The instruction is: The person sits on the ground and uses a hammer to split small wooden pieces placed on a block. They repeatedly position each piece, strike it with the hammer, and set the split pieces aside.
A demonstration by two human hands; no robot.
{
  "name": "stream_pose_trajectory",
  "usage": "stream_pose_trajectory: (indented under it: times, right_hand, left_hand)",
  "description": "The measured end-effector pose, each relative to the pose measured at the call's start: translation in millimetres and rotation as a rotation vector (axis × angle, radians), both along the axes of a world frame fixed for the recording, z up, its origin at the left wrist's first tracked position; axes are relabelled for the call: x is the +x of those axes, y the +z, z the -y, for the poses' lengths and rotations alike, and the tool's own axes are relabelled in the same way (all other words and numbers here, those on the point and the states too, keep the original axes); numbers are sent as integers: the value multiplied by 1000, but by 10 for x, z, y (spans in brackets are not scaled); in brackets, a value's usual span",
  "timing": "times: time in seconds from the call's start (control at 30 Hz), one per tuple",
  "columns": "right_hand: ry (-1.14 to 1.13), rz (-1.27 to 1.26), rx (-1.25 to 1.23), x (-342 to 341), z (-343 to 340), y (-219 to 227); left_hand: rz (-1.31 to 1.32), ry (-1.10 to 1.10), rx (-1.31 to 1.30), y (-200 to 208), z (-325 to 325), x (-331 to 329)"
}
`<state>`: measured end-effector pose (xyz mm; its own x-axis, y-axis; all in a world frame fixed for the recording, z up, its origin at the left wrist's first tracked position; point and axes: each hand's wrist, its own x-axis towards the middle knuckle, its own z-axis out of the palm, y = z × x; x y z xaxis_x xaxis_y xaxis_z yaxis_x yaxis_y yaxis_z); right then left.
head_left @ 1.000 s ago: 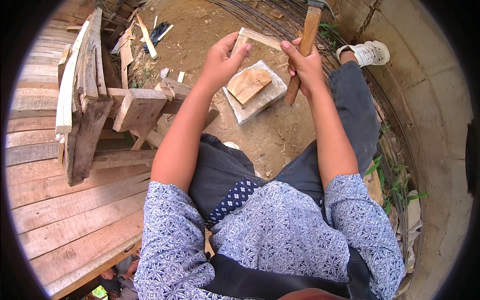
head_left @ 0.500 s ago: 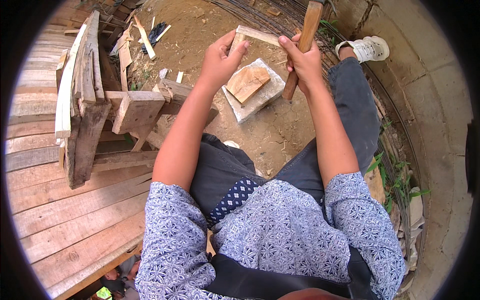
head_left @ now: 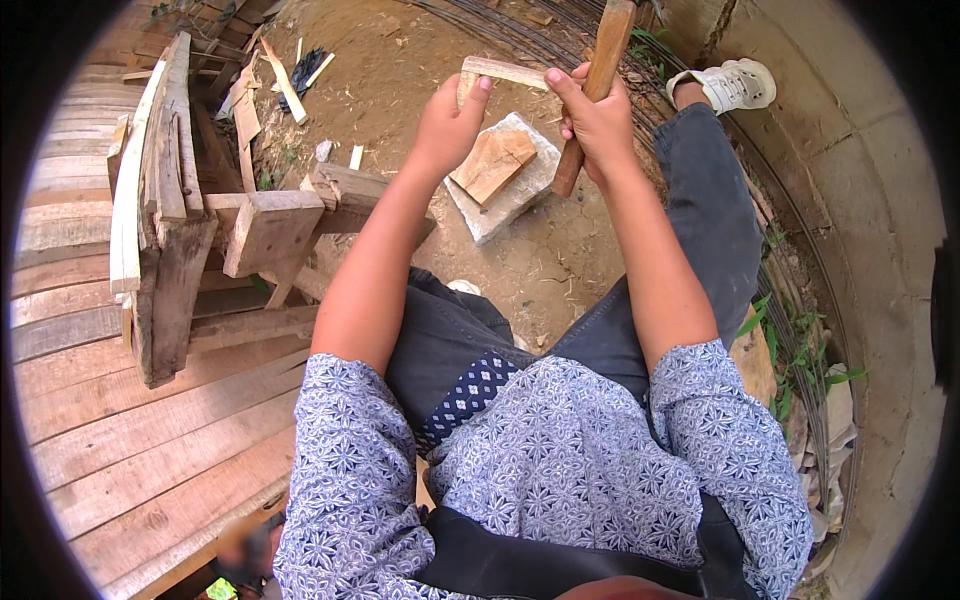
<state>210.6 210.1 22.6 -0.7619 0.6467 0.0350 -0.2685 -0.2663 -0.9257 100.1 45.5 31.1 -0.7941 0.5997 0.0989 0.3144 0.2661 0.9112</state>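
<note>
My left hand (head_left: pixel 447 130) is closed on one leg of an L-shaped piece made of two pale wood strips (head_left: pixel 512 72), its thumb up near the corner joint. My right hand (head_left: pixel 606 122) is wrapped round the wooden handle of a hammer (head_left: pixel 608 52), held upright and slightly slanted; the hammer's head is mostly cut off at the top of the picture. The thumb and fingers of that same hand also meet the far end of the upper strip. Below and between both hands, a cut wood block (head_left: pixel 492 166) lies on a pale stone slab (head_left: pixel 502 212).
To the left stands a rough wooden structure (head_left: pixel 270 232) beside a surface of planks (head_left: pixel 200 420). Wood scraps (head_left: pixel 284 80) lie on the dirt ground. Long metal rods (head_left: pixel 800 230) run along the concrete wall (head_left: pixel 870 200) at the right, near green plants (head_left: pixel 790 350).
My left hand has turned slightly, and its thumb now sits closer to the corner of the wood piece. The right hand keeps its hold on the hammer, with only a small shift.
</note>
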Motion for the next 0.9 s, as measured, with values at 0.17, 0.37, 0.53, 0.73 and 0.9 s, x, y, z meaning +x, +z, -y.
stream_pose_trajectory:
  times: [0.17,0.37,0.53,0.73,0.9]
  right_hand:
    - [-18,-18,32,2,-21,3]
    - [-70,0,47,12,40,29]
    - [-81,48,92,20,-8,11]
    - [-44,162,31,-8,-117,-367]
    - [-46,524,1,-129,-214,-1142]
  left_hand:
    - [-262,40,-34,33,-64,13]
    - [-391,119,-39,74,-87,84]
    - [-337,95,-139,-26,-95,3]
    - [-329,85,-183,-405,149,-308]
    - [-310,14,-150,136,442,-414]
